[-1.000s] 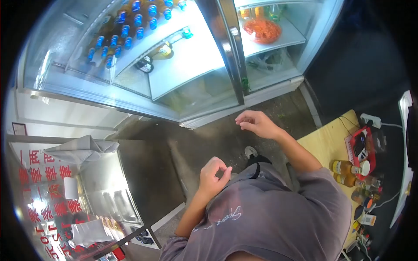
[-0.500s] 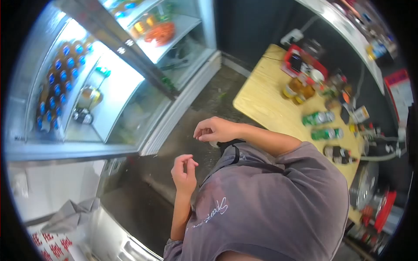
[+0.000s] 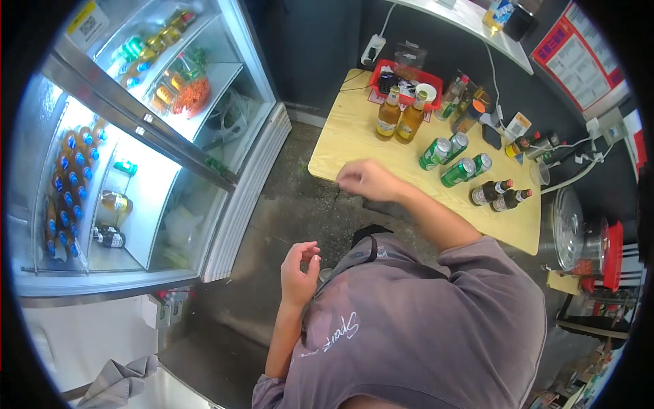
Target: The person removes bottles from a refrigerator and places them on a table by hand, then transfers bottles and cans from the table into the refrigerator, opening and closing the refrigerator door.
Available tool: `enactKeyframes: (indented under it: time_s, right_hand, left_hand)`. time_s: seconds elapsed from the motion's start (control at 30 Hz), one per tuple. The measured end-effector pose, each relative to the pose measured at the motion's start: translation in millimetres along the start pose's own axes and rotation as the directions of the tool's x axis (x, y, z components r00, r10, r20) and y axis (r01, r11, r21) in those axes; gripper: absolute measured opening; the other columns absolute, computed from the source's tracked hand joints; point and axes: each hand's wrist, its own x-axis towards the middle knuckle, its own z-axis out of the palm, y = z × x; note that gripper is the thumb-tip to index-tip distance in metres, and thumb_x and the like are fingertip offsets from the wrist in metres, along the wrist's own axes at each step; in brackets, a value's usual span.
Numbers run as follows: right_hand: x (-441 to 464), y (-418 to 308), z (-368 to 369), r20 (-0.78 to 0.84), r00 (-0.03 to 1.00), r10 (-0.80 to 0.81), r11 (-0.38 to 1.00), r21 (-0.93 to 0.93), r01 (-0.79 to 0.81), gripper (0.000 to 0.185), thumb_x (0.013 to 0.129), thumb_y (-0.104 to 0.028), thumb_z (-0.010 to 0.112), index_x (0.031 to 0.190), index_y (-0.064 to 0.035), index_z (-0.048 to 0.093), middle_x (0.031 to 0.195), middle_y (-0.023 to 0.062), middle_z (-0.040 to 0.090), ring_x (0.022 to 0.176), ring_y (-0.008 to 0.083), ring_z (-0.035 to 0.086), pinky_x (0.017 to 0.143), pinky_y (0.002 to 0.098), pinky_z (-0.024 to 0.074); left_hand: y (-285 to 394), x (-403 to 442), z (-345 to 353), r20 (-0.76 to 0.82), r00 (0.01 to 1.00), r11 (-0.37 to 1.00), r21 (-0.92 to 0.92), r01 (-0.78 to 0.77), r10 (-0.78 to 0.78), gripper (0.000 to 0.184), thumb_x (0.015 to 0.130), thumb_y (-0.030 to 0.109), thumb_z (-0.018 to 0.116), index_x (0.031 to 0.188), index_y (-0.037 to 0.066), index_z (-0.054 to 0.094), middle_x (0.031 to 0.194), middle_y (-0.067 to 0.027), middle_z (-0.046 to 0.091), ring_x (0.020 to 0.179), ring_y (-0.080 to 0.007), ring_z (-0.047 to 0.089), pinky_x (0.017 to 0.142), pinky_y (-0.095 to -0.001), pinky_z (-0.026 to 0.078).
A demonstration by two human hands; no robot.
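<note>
My left hand (image 3: pixel 300 273) is held in front of my shirt, fingers loosely bent and apart from the thumb, with nothing in it. Near the front left corner of the wooden table (image 3: pixel 340 146) is my right hand (image 3: pixel 371 180); its fingers curl downward and are smeared by motion, and no object shows in them. On the table stand two golden beer bottles (image 3: pixel 387 117), several green cans (image 3: pixel 434 154) and two dark bottles (image 3: pixel 484 192) with red caps. Neither hand touches any of these.
A glass-door fridge (image 3: pixel 219 204) on the left holds rows of blue-capped bottles (image 3: pixel 68 180) and a bowl of orange-red food (image 3: pixel 192 97). A red tray (image 3: pixel 434 84) sits at the table's back, near a phone (image 3: pixel 491 136). A metal pot (image 3: pixel 564 228) stands right of the table.
The view has turned toward the table, which now shows further left and more fully. My right hand has moved up and right, toward the table's edge. My left hand stays near my shirt.
</note>
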Motion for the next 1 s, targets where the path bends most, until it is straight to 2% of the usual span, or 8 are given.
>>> enactKeyframes:
  time_s: [0.07,0.13,0.3,0.43,0.53,0.67,0.7,1.0]
  right_hand:
    - [1,32,-29,-0.308,0.946,0.100,0.992,-0.047,-0.120,0.011,0.093,-0.009,0.069,0.101,-0.0021,0.071,0.089,0.0064,0.071,0.079,0.0136,0.066,0.072,0.0308,0.0540]
    - [2,76,-64,-0.629,0.777,-0.026,0.997,-0.072,-0.025,0.016,0.090,-0.009,0.071,0.103,-0.0008,0.069,0.084,0.0075,0.068,0.075,0.0196,0.064,0.071,0.0334,0.0529]
    - [1,153,-145,-0.946,0.319,-0.059,0.965,-0.136,-0.224,0.050,0.081,-0.016,0.081,0.121,0.0031,0.059,0.100,0.0129,0.061,0.088,0.0260,0.060,0.082,0.0371,0.0505]
    - [9,202,-167,-0.954,0.297,-0.053,0.939,-0.149,-0.309,0.061,0.076,-0.027,0.085,0.121,0.0039,0.059,0.114,0.0200,0.062,0.109,0.0363,0.058,0.097,0.0449,0.0452]
    - [22,237,-174,-0.913,0.403,0.058,0.960,-0.060,-0.272,0.062,0.076,-0.030,0.085,0.120,0.0045,0.060,0.119,0.0215,0.063,0.115,0.0372,0.057,0.101,0.0452,0.0435]
    - [36,244,-172,-0.889,0.420,0.186,0.956,0.064,-0.287,0.045,0.079,-0.033,0.083,0.105,0.0000,0.066,0.100,0.0214,0.071,0.097,0.0374,0.067,0.086,0.0455,0.0512]
    - [42,244,-169,-0.924,0.356,0.139,0.961,0.039,-0.272,0.039,0.080,-0.033,0.083,0.096,-0.0011,0.066,0.090,0.0215,0.071,0.085,0.0385,0.069,0.077,0.0460,0.0528]
    - [60,252,-160,-0.981,0.194,0.006,0.966,-0.044,-0.255,0.034,0.081,-0.032,0.081,0.084,-0.0007,0.067,0.081,0.0191,0.072,0.076,0.0389,0.070,0.072,0.0460,0.0525]
  left_hand:
    - [5,2,7,0.026,1.000,0.999,0.042,0.005,-0.006,0.024,0.092,-0.004,0.059,0.115,-0.001,0.063,0.098,-0.0087,0.068,0.084,-0.0145,0.067,0.077,-0.0283,0.053]
    - [12,6,19,0.027,0.999,0.998,0.059,0.022,-0.024,0.022,0.092,-0.003,0.059,0.114,-0.001,0.064,0.097,-0.0088,0.069,0.085,-0.0148,0.067,0.078,-0.0286,0.053]
    - [26,22,58,0.045,0.997,0.995,0.075,0.065,-0.069,0.020,0.092,-0.003,0.061,0.112,-0.001,0.064,0.099,-0.0089,0.069,0.087,-0.0156,0.068,0.079,-0.0293,0.054]
    - [49,42,94,0.117,0.991,0.991,0.126,0.053,-0.068,0.022,0.091,-0.003,0.062,0.113,-0.001,0.064,0.100,-0.0104,0.069,0.087,-0.0178,0.069,0.079,-0.0305,0.054]
    - [70,54,115,0.152,0.987,0.982,0.189,0.029,-0.058,0.023,0.090,-0.002,0.063,0.113,-0.001,0.064,0.100,-0.0120,0.068,0.087,-0.0207,0.068,0.079,-0.0314,0.053]
    - [80,51,135,0.101,0.988,0.969,0.228,0.092,-0.117,0.023,0.090,-0.001,0.063,0.113,-0.001,0.065,0.102,-0.0132,0.068,0.089,-0.0235,0.068,0.081,-0.0323,0.053]
    - [77,48,137,0.089,0.986,0.965,0.234,0.119,-0.144,0.023,0.090,-0.001,0.063,0.113,-0.001,0.065,0.104,-0.0136,0.068,0.090,-0.0243,0.069,0.081,-0.0327,0.054]
    - [70,16,154,-0.071,0.970,0.945,0.218,0.244,-0.234,0.026,0.090,-0.001,0.063,0.116,0.000,0.063,0.106,-0.0132,0.068,0.090,-0.0233,0.069,0.082,-0.0324,0.054]
